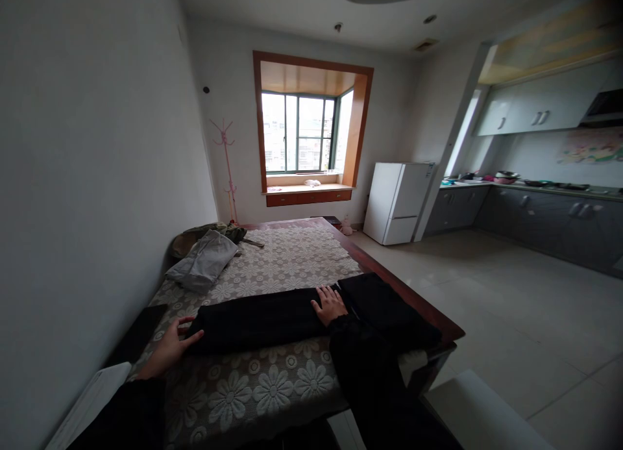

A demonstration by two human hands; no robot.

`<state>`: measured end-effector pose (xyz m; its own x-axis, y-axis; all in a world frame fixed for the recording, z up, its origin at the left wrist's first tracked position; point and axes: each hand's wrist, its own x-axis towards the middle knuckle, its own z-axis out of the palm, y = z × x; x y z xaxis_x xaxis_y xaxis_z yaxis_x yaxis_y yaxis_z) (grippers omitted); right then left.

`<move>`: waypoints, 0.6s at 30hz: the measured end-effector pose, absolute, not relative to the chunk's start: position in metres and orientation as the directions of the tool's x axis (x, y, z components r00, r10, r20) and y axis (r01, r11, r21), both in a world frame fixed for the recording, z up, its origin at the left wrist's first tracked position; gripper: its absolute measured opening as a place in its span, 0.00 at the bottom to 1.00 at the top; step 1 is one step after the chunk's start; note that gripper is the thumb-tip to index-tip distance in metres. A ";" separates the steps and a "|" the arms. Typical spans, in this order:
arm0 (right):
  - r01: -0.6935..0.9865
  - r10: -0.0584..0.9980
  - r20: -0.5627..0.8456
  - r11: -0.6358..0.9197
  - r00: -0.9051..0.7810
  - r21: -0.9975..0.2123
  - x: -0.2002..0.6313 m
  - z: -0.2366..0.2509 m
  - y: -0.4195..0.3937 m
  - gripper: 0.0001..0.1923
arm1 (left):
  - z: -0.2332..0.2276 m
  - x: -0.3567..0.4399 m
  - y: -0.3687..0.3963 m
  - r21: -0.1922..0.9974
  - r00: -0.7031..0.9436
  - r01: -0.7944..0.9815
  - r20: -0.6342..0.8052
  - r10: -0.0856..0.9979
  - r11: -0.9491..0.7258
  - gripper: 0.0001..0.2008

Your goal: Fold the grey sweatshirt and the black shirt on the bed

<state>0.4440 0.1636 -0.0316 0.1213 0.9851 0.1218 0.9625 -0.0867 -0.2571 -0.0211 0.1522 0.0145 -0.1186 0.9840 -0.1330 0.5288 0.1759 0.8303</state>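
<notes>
The left hand lies flat with loose fingers touching the end of the black cloth. The right hand presses flat on it.

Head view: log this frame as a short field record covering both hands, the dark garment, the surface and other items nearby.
left hand: left hand open, fingertips at the left end of the dark garment
right hand: right hand flat, palm down on the garment's middle
garment: long, laid across the near part of the table
surface: table covered with a floral lace cloth
other items: grey clothes piled at the far left of the table
background: white fridge, bay window, pink coat stand
</notes>
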 end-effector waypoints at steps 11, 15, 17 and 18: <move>0.961 0.983 0.145 -0.074 0.116 -0.268 0.445 -0.035 0.164 0.33 | 0.023 -0.013 0.125 0.922 -0.019 0.325 -0.215 0.976 0.210 0.46; 0.959 0.981 0.161 -0.062 0.110 -0.277 0.446 -0.036 0.165 0.33 | 0.026 -0.014 0.121 0.875 -0.020 0.447 -0.197 0.980 0.185 0.46; 0.957 0.979 0.171 -0.056 0.108 -0.284 0.446 -0.037 0.165 0.32 | 0.025 -0.013 0.120 0.825 -0.050 0.526 -0.212 0.976 0.206 0.45; 0.957 0.979 0.174 -0.054 0.108 -0.286 0.446 -0.037 0.165 0.32 | 0.025 -0.011 0.120 0.805 -0.076 0.546 -0.226 0.971 0.231 0.44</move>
<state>0.4456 0.1650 -0.0371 0.1076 0.9788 0.1743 0.9566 -0.0541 -0.2864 -0.0114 0.1203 0.0253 -0.0764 0.9710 -0.2264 0.5462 0.2307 0.8052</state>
